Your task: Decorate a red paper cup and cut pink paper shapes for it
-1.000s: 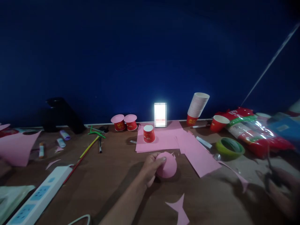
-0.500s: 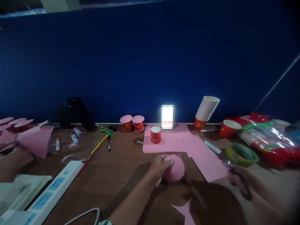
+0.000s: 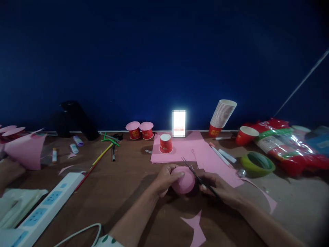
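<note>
Between thumb and fingers, my left hand (image 3: 166, 180) grips a round pink paper disc (image 3: 185, 183) above the table. My right hand (image 3: 218, 188) is closed on dark scissors (image 3: 196, 175), whose blades lie at the disc's upper right edge, slightly parted at the tips. Just beyond the disc, an upside-down red paper cup (image 3: 166, 144) stands on pink paper sheets (image 3: 177, 157). A pink offcut (image 3: 195, 228) lies on the table below my hands, and a curved pink strip (image 3: 268, 199) rests to the right.
Two red cups topped with pink discs (image 3: 139, 127) stand at the back. To the right are a leaning cup stack (image 3: 223, 115), a tape roll (image 3: 257, 164) and a plastic bag (image 3: 280, 145). A power strip (image 3: 55, 202) lies left, near another person's hand (image 3: 12, 169) and pink paper.
My right hand has come in from the right, bringing the scissors to the disc's edge. A curved pink strip now shows at the right. The view has shifted slightly.
</note>
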The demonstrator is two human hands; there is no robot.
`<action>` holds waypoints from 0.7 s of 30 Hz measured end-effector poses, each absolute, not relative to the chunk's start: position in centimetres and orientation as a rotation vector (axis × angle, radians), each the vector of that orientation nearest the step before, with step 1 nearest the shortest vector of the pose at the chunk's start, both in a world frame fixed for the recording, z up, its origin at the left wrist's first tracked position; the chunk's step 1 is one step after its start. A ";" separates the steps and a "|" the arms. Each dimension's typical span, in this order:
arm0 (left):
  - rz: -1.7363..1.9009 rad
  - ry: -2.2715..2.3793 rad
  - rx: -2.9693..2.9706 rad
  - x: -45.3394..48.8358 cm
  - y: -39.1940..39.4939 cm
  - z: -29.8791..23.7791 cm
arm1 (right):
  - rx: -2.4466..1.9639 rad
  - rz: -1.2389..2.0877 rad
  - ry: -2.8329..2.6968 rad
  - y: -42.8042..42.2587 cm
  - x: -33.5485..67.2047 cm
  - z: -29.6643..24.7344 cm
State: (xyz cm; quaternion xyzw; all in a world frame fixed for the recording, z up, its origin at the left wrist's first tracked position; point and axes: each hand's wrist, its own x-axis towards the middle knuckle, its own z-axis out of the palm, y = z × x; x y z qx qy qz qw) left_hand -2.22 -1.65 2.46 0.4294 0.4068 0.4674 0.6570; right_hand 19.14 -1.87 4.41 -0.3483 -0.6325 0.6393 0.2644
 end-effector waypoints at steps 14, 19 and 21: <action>1.078 0.929 0.979 -2.3 -1.7 2.1 | -0.911 1.727 -1.750 -1.8 19.8 4.6; 1.113 0.942 0.959 -2.4 -1.6 2.4 | -0.988 1.749 -1.619 -2.1 20.2 4.7; 1.117 0.954 0.930 -2.6 -1.5 2.5 | -0.991 1.720 -1.661 -2.2 20.3 4.6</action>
